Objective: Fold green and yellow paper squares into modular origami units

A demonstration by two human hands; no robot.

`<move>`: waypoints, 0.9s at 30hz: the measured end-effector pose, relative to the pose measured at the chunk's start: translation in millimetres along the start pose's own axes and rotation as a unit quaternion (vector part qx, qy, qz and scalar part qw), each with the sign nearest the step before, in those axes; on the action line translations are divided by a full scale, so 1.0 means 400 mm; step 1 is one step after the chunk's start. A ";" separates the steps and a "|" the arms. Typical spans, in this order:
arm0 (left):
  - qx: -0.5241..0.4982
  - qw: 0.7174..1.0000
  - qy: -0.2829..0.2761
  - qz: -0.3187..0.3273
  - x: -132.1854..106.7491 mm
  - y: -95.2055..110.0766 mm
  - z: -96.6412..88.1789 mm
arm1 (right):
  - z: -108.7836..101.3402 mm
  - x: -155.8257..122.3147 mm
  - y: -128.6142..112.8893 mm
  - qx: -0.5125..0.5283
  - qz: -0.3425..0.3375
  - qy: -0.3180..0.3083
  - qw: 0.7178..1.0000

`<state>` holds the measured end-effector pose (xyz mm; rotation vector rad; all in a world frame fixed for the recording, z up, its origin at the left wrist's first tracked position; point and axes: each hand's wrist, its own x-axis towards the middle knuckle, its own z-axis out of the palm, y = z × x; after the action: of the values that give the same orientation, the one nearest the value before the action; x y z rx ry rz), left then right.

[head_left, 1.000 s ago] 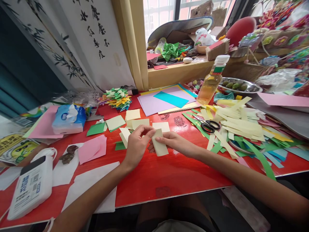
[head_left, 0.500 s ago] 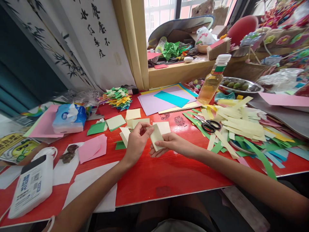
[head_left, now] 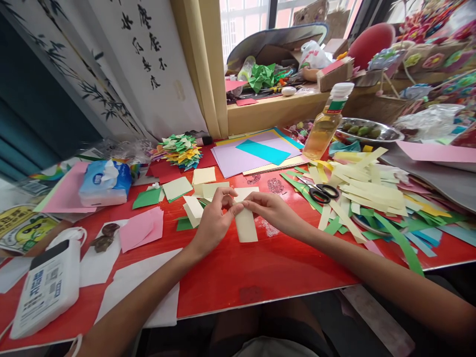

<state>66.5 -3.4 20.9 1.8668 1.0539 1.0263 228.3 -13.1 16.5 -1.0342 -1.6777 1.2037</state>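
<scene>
A pale yellow piece of paper (head_left: pixel 246 227) hangs narrow and upright below my fingers, over the red table. My left hand (head_left: pixel 216 218) pinches its top edge between thumb and fingers. Beside it, my right hand (head_left: pixel 270 210) closes its fingertips on the same top edge, so the two hands nearly meet. Just behind the hands lie other pale yellow paper pieces (head_left: pixel 214 190). Left of my left hand is a folded pale sheet (head_left: pixel 193 210) with green paper under it.
Black-handled scissors (head_left: pixel 324 193) lie right, by heaped paper strips (head_left: pixel 372 191). Behind stands a bottle of amber liquid (head_left: pixel 322 129). Purple sheets (head_left: pixel 232 161) rest at the back. To the left are pink paper (head_left: pixel 143 228), a tissue pack (head_left: pixel 105 183) and a white device (head_left: pixel 46 287).
The pale paper has turned so that it hangs down from its top edge. My right hand has moved up from its lower part to the top, beside my left.
</scene>
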 end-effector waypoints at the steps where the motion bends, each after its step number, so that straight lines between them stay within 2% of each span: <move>1: -0.001 1.000 -0.005 -0.002 0.001 -0.001 0.001 | -0.001 0.000 0.001 -0.016 -0.010 0.010 1.000; 5: -0.010 0.999 -0.037 -0.010 0.001 -0.004 0.003 | -0.008 0.004 0.003 -0.090 -0.037 0.048 0.994; 8: 0.000 0.996 -0.086 0.010 -0.003 -0.004 0.007 | -0.010 0.006 0.001 -0.136 -0.055 0.029 0.989; 11: 0.025 0.992 -0.116 0.040 -0.010 -0.004 0.012 | -0.008 0.007 0.004 -0.231 -0.062 0.018 0.971; 16: 0.057 0.994 -0.093 0.011 -0.011 -0.015 0.018 | -0.006 0.005 0.022 -0.437 -0.079 0.034 0.895; 19: 0.053 0.995 -0.079 -0.003 -0.007 -0.018 0.019 | -0.009 0.006 0.031 -0.497 -0.096 0.047 0.861; 27: 0.026 0.998 -0.052 -0.024 -0.005 -0.006 0.012 | -0.043 0.025 0.012 -0.474 -0.070 0.143 0.866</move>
<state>69.4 -5.3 16.5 1.9048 1.0677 0.8729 241.7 2.2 17.0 -1.5184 -2.0668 0.0305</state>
